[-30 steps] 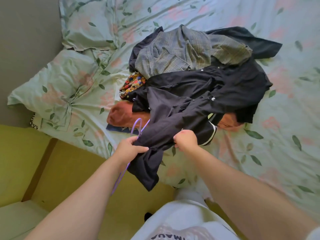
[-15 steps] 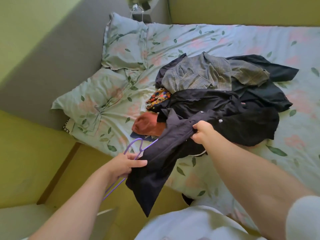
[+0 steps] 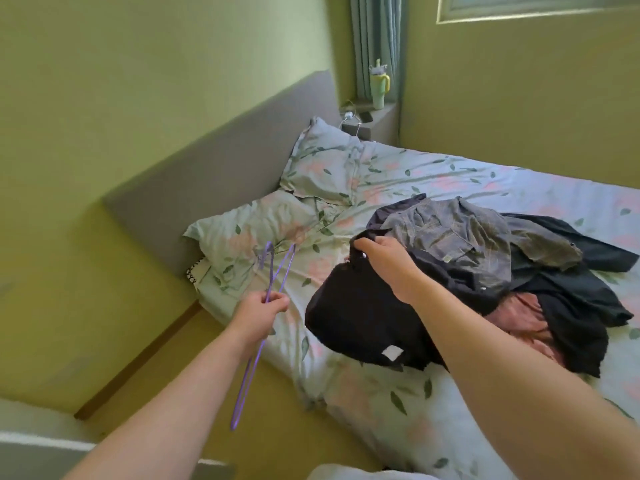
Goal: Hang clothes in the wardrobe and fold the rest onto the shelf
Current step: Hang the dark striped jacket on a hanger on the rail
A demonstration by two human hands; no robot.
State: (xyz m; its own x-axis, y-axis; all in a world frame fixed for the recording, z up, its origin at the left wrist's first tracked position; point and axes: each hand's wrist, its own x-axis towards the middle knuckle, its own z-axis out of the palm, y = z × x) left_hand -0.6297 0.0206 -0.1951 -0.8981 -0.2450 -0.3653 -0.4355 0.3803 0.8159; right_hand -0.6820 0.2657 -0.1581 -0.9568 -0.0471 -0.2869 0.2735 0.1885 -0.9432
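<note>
Head cam, near to far: left hand [image 3: 261,308] is wrapped round a purple wire hanger [image 3: 251,372], held off to the side, probably ready to feed into the shirt. Right hand [image 3: 384,258] pinches the dark shirt [image 3: 360,323] near its collar, lifting it over the bed [image 3: 450,171]; my forearm hides part of it. Plaid shirt [image 3: 450,230] tops the pile behind. Wardrobe's out of shot.

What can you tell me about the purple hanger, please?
The hanger is thin, purple, apparently plastic or coated wire, and bare of clothes. The left hand grips it near its middle, so it slants: hook end raised before the pillow, lower end hanging beside the bed. Nothing else seems to touch it.
</note>
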